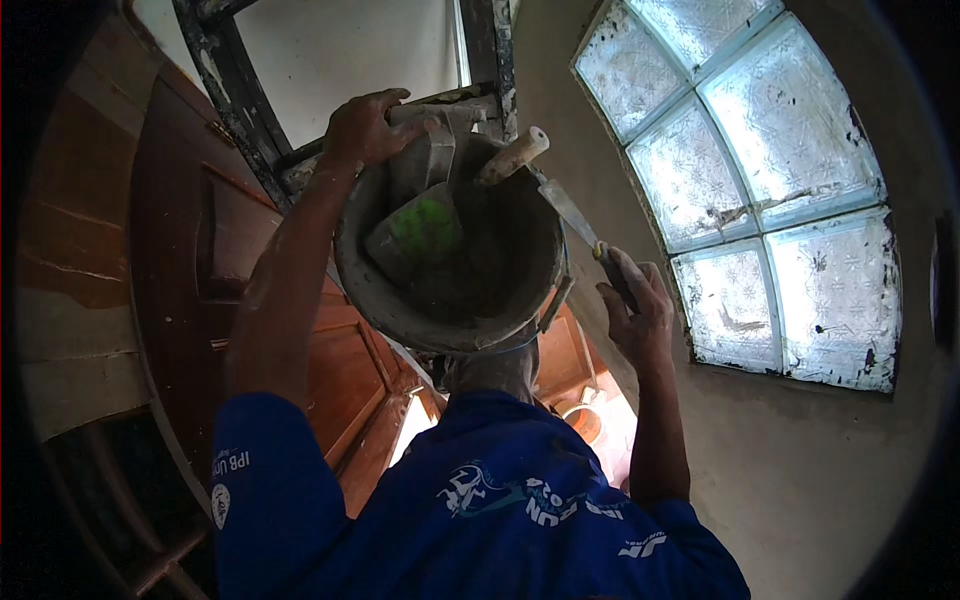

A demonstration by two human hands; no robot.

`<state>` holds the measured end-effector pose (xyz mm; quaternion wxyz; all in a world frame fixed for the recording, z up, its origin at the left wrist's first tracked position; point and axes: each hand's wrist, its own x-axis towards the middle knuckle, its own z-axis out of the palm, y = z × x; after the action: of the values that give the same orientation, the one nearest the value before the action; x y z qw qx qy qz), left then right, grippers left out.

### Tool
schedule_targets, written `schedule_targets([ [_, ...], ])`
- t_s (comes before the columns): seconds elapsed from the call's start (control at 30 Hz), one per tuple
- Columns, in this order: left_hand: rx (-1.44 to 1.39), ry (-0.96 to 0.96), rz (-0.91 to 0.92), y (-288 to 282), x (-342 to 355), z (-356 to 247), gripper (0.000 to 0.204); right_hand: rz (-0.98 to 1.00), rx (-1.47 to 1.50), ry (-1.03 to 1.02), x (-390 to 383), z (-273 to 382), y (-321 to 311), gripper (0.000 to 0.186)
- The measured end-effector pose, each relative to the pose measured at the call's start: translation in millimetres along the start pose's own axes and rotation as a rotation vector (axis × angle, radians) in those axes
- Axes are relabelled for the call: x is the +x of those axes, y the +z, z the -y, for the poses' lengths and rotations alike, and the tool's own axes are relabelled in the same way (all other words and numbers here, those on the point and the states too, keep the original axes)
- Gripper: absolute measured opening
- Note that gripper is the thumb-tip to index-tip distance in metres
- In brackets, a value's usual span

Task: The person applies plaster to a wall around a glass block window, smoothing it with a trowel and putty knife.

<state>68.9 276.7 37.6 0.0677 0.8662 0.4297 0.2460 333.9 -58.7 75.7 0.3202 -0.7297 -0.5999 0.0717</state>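
My left hand [365, 132] is curled at the upper rim of a mortar-caked bucket [448, 330], by a ladder rung and the grey top of a tool; which it grips is unclear. Inside the bucket lie a grey scoop-like tool with green stains [420, 228] and dark wet material. A pale wooden handle [515, 155] sticks over the right rim. My right hand [640, 310], outside the bucket at the right, is closed on the handle of a narrow-bladed putty knife [568, 208], whose tip reaches the rim beside the wooden handle.
A dark, paint-spattered ladder [235, 75] stands behind the bucket. A brown panelled wooden door [175, 260] is at left. A glass-block window [750, 270] sits in the grey wall [800, 460] at right. An orange container [583, 422] shows far below.
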Motion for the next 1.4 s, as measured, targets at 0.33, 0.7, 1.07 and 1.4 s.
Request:
schedule_targets([
  [0.33, -0.044, 0.007, 0.103, -0.6, 12.2, -8.4, 0.072, -0.132, 0.172, 0.019, -23.3, -103.1, 55.2, 0.038],
  [0.7, -0.073, 0.076, 0.013, 0.9, 0.2, 2.2, 0.062, 0.006, 0.009, 0.259, -51.8, -75.1, 51.1, 0.034],
  [1.07, -0.105, -0.074, 0.083, -7.2, 6.1, -8.9, 0.062, -0.189, 0.349, 0.174, -14.9, -15.6, 3.9, 0.041],
  [1.4, -0.084, -0.200, 0.217, -3.7, 11.5, -16.4, 0.055, 0.361, 0.669, 0.380, 48.9, -27.1, -20.4, 0.048],
])
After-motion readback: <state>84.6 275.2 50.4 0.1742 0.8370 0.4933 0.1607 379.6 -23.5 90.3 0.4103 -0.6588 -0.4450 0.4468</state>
